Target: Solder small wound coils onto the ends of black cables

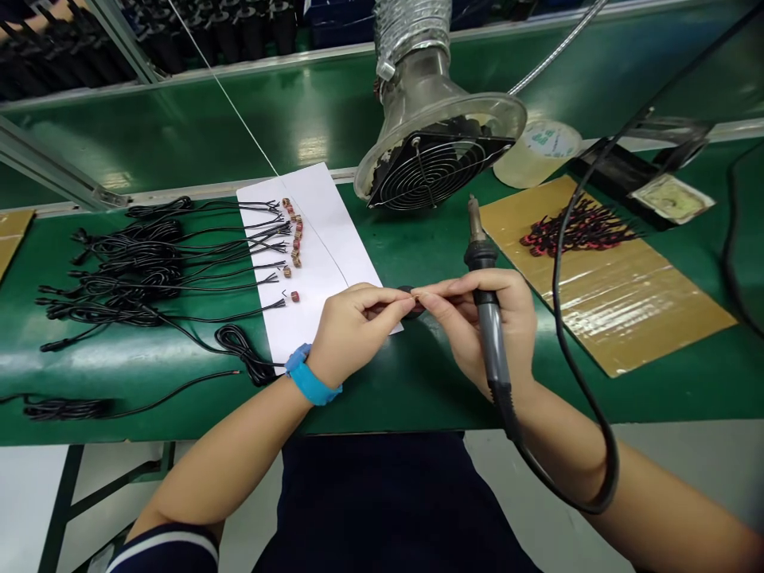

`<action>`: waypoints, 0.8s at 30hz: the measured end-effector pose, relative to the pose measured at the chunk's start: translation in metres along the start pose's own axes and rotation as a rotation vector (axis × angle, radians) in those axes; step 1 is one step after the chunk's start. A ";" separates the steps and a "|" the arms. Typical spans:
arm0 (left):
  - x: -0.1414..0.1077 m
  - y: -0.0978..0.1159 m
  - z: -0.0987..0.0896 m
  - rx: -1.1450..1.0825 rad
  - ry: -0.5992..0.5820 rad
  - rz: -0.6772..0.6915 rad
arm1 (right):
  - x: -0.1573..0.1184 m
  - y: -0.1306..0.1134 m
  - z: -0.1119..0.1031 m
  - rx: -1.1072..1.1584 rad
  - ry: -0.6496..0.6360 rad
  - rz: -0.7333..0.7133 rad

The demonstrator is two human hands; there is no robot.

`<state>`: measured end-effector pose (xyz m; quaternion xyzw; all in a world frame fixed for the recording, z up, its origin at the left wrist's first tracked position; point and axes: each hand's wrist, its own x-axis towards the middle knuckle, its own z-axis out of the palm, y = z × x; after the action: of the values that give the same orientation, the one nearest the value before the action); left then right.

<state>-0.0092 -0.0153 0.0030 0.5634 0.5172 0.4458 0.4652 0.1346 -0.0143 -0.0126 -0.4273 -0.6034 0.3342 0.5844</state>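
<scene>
My left hand (361,322), with a blue watch (313,382) at the wrist, is closed in a pinch. Its fingertips meet those of my right hand (498,330) over the bench; whatever tiny piece is between them is too small to name. A soldering iron (493,342) is held in my right hand, its metal tip pointing up and away. Just behind the fingertips sits a dark round object (409,306), partly hidden. A thin pale strand (316,239) runs down from above to my left hand, across a white sheet (340,215).
Bundled black cables (137,270) lie left, their stripped ends beside small copper-wound rings (297,231) on the sheet. A fume extractor hood (430,159) hangs ahead. Right are a brown board (645,318) with red-black pieces (576,231), a tub (537,155) and an iron stand (633,171).
</scene>
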 end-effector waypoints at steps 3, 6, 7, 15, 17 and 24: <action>0.002 0.001 -0.003 -0.040 -0.050 -0.078 | -0.001 0.002 -0.006 -0.109 -0.032 -0.033; 0.004 0.002 -0.006 -0.065 -0.090 -0.115 | 0.002 0.002 -0.010 -0.089 -0.089 -0.043; 0.004 0.003 -0.007 -0.090 -0.106 -0.134 | 0.004 0.002 -0.012 -0.080 -0.109 -0.043; 0.006 0.007 -0.009 -0.223 -0.230 -0.330 | 0.015 0.004 -0.023 -0.230 -0.235 -0.162; 0.007 0.008 -0.010 -0.249 -0.244 -0.365 | 0.017 0.006 -0.025 -0.260 -0.268 -0.181; 0.013 0.003 -0.014 -0.417 -0.263 -0.460 | 0.028 0.006 -0.022 -0.212 -0.297 -0.146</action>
<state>-0.0212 -0.0012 0.0088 0.3773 0.4639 0.3489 0.7216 0.1590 0.0113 -0.0045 -0.3876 -0.7441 0.2851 0.4634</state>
